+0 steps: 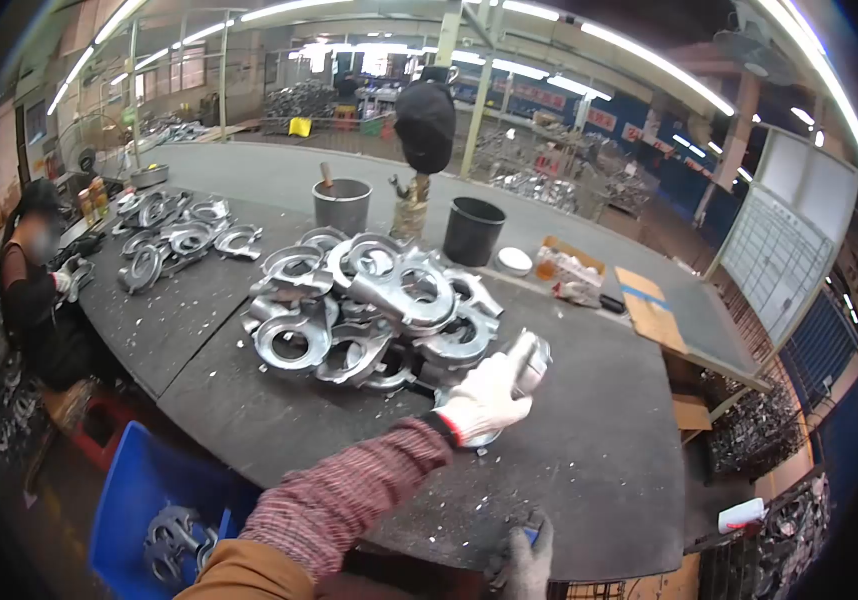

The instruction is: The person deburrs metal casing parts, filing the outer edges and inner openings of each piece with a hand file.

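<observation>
My left hand (pixel 489 400), in a white glove with a red-and-black cuff, reaches past the right side of a heap of silvery metal castings (pixel 419 290). Its fingers are closed on one metal casting (pixel 534 368), held at the heap's lower right edge; part of it is hidden by the glove. Near the table's front edge is my right hand (pixel 531 562), in a greyish glove. The fingers look curled around something dark with a bit of blue, too small and hidden to name. Ring-shaped openings show in many of the piled castings.
More castings (pixel 184 240) lie at the table's left, near a seated co-worker (pixel 39 280). Behind the heap stand a grey bucket (pixel 342 205) and a black bucket (pixel 474 232). A blue bin (pixel 129 500) with castings sits below left. Cardboard (pixel 649 310) lies at right.
</observation>
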`<state>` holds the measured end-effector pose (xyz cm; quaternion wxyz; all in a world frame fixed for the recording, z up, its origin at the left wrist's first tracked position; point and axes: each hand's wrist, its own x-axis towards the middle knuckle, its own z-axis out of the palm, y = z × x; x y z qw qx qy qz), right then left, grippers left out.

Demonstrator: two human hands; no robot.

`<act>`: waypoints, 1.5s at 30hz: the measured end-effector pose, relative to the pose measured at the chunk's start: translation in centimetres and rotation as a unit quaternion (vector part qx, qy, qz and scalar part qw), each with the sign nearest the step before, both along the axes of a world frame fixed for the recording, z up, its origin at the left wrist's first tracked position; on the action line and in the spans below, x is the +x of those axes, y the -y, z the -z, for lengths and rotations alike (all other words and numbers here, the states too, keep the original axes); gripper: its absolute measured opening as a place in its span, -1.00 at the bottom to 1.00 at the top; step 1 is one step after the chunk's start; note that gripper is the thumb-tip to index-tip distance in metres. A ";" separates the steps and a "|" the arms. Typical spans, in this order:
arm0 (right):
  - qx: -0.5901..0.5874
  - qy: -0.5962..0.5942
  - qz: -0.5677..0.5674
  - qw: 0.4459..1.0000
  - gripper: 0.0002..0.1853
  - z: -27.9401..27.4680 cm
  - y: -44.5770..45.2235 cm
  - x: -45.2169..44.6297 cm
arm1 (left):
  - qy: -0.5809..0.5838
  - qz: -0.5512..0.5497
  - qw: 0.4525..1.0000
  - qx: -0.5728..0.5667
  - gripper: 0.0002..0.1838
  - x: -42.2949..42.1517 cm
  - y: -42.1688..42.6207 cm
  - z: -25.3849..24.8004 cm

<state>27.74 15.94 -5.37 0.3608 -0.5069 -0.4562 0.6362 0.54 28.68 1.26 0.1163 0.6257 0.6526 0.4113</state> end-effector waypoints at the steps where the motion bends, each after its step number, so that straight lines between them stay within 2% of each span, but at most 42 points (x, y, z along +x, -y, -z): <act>1: -0.078 0.029 -0.052 0.995 -0.15 -0.2 -1.0 1.0 | 0.065 -0.006 0.995 0.071 0.06 -1.2 2.1 0.8; 2: -0.035 -0.108 0.017 0.993 -0.45 1.2 -0.9 0.2 | 0.116 -0.023 0.989 0.088 0.05 -2.3 5.8 0.3; 3: -0.066 -0.074 0.024 0.995 -0.57 0.5 -1.2 0.3 | 0.172 -0.041 0.979 0.099 0.04 -3.0 10.0 -0.2; 4: -0.027 -0.082 0.008 0.996 -0.57 0.1 -1.7 0.3 | 0.359 -0.034 0.927 0.106 0.00 -3.3 13.4 0.7; 5: 0.017 -0.101 -0.012 0.995 -0.42 2.5 -2.9 1.4 | 0.535 -0.039 0.838 0.104 -0.03 -3.4 16.7 2.3; 6: -0.012 -0.127 -0.006 0.992 -0.31 -0.3 -1.9 0.3 | 0.555 -0.070 0.823 0.100 -0.06 -3.5 19.6 4.2; 7: -0.032 -0.167 -0.055 0.984 -0.15 -1.0 -1.8 0.0 | 0.570 -0.111 0.807 0.109 -0.09 -3.7 22.4 6.1; 8: -0.040 -0.151 -0.030 0.987 0.01 -1.6 -0.8 -1.3 | 0.464 -0.163 0.863 0.116 -0.10 -4.3 25.2 8.9; 9: -0.058 -0.140 -0.030 0.988 0.01 -2.0 0.1 -1.8 | 0.342 -0.193 0.910 0.130 -0.10 -5.5 26.7 11.2; 10: -0.057 -0.078 -0.170 0.981 0.05 -2.6 0.8 -2.1 | 0.282 -0.257 0.914 0.138 -0.11 -5.7 28.4 12.3; 11: -0.060 -0.012 -0.310 0.949 0.09 -3.0 1.6 -2.0 | 0.245 -0.304 0.913 0.117 -0.17 -5.7 29.0 10.6; 12: 0.238 0.135 -0.404 0.873 0.03 -0.6 1.8 -2.1 | 0.128 -0.298 0.943 0.073 -0.22 -6.9 29.4 11.2; 13: 0.246 0.191 -0.465 0.829 -0.03 -2.1 1.9 -3.2 | 0.009 -0.285 0.958 0.029 -0.26 -8.1 29.8 11.9; 14: 0.291 0.216 -0.509 0.781 -0.05 -2.9 1.9 -4.2 | -0.055 -0.272 0.959 0.052 -0.39 -8.5 29.2 11.3; 15: 0.336 0.237 -0.549 0.728 -0.07 -3.5 2.1 -5.1 | -0.076 -0.288 0.953 0.061 -0.48 -8.7 28.6 10.9; 16: 0.331 0.241 -0.559 0.721 -0.07 -4.3 2.7 -5.5 | -0.093 -0.300 0.947 0.074 -0.53 -9.5 28.1 11.5; 18: 0.305 0.419 -0.600 0.610 -0.12 -5.4 3.9 -6.3 | -0.104 -0.310 0.941 0.084 -0.57 -10.3 28.2 12.4; 20: 0.325 0.424 -0.587 0.608 -0.13 -5.3 3.8 -6.9 | -0.131 -0.303 0.942 0.066 -0.65 -10.6 28.0 12.7; 25: 0.349 0.437 -0.572 0.599 -0.14 -6.2 4.3 -9.5 | -0.118 -0.305 0.941 0.089 -0.68 -10.7 28.0 13.3; 27: 0.336 0.415 -0.581 0.614 -0.15 -6.5 3.8 -10.2 | -0.107 -0.301 0.942 0.100 -0.68 -10.8 28.2 13.2; 30: 0.371 0.425 -0.603 0.564 -0.13 -7.6 3.6 -13.4 | -0.113 -0.312 0.940 0.080 -0.71 -10.8 27.8 13.0; 35: 0.319 0.488 -0.616 0.529 -0.10 -9.2 3.2 -15.2 | -0.126 -0.331 0.928 0.116 -0.65 -10.9 27.6 13.7; 39: 0.322 0.474 -0.611 0.546 -0.12 -8.6 3.1 -16.5 | -0.105 -0.323 0.931 0.133 -0.67 -10.9 27.4 13.4; 41: 0.381 0.461 -0.578 0.556 -0.13 -7.7 2.6 -17.9 | -0.110 -0.314 0.933 0.141 -0.67 -11.0 27.4 13.3; 43: 0.380 0.449 -0.579 0.565 -0.15 -7.8 2.1 -18.7 | -0.117 -0.308 0.932 0.148 -0.67 -11.0 27.8 13.0; 45: 0.348 0.413 -0.611 0.579 -0.16 -8.0 1.4 -18.7 | -0.088 -0.304 0.942 0.109 -0.74 -10.8 28.3 12.8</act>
